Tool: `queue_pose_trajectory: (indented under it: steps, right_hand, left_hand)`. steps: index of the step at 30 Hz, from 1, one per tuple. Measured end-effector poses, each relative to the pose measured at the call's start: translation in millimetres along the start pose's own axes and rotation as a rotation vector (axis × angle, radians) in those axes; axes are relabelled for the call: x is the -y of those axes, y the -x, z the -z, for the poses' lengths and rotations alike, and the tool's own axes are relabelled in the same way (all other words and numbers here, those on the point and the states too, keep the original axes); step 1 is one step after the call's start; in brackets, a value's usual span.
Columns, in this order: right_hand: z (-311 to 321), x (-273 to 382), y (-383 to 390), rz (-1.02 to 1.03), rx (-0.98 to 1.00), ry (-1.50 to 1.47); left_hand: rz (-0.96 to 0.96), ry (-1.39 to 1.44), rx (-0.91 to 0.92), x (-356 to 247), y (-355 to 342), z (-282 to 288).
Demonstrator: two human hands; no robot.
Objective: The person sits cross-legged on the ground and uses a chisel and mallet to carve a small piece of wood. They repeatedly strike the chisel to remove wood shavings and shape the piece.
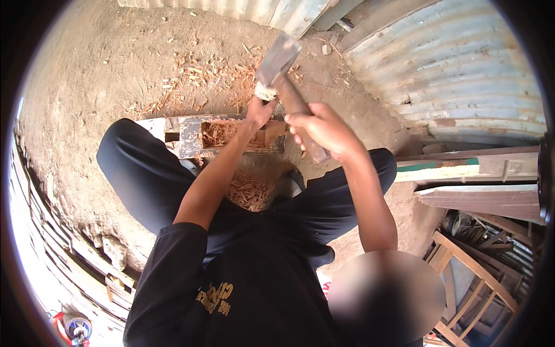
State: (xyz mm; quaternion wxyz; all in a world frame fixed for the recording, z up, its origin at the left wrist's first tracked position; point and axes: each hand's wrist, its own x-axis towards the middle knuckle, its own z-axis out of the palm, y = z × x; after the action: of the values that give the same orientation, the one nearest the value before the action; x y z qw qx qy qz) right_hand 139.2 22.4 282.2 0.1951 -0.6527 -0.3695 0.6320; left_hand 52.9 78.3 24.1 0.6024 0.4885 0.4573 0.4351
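Observation:
My right hand (326, 130) is wrapped round the wooden handle of a hammer (278, 59). Its grey, slightly blurred head hangs above my left hand (261, 113). That hand grips a chisel upright, and the pale, frayed end of the chisel's handle (265, 92) sticks out over the fist, close below the hammer head. The chisel's blade is hidden behind the hand and forearm. Between my knees lies a worn wooden beam (189, 137) with a long recess cut in it. Reddish wood chips (218, 134) partly fill the recess.
Loose shavings (185, 81) litter the dirt floor beyond the beam, and more lie between my feet. Rusty corrugated metal sheets (445, 63) stand at the far right. Planks (480, 199) and a wooden frame (474, 289) are stacked on the right.

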Motion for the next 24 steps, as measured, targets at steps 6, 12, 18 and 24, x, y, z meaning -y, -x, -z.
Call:
queue_pose_trajectory:
  steps: [6, 12, 18, 24]
  right_hand:
    - [21, 118, 62, 0.538, -0.287, 0.100]
    - [28, 125, 24, 0.836, -0.482, 0.281]
    - [19, -67, -30, -0.007, -0.104, 0.335]
    - [34, -29, -4, -0.092, -0.155, 0.007]
  left_hand:
    - [0.172, -0.066, 0.043, -12, 3, 5]
    - [0.099, 0.009, 0.043, 20, -7, 4]
    - [0.117, -0.043, 0.073, 20, -7, 1]
    - [0.230, -0.073, 0.066, -17, 1, 4]
